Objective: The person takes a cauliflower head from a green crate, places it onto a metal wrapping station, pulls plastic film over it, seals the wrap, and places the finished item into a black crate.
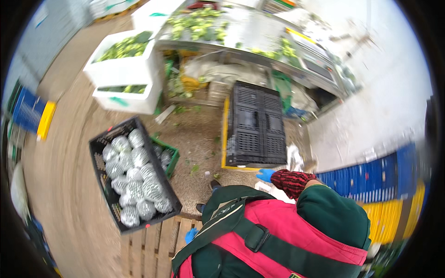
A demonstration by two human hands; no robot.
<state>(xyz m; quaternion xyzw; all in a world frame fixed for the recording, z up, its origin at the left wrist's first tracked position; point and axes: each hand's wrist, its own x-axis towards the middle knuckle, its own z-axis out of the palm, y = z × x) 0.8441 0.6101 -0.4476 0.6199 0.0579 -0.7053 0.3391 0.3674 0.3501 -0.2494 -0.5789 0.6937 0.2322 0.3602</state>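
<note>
My right hand [266, 175], in a blue glove, reaches out beside the lower edge of a stack of black folded plastic crates [257, 125]; whether it touches them cannot be told. My left hand [191, 235], also gloved in blue, is low by my body above a wooden pallet [167, 243], mostly hidden by my clothing. Left of it stands a black plastic crate [100, 180] full of round bundles in shiny silvery wrap [134, 173]. A green crate [174, 163] with similar bundles shows partly behind it.
Stacked white foam boxes [121, 73] hold green vegetables. A metal worktable [243, 48] carries more greens and a scale [316, 66]. Blue crates [368, 177] and yellow crates [393, 219] stand at the right; a blue crate [27, 109] is at the far left. Scraps litter the floor.
</note>
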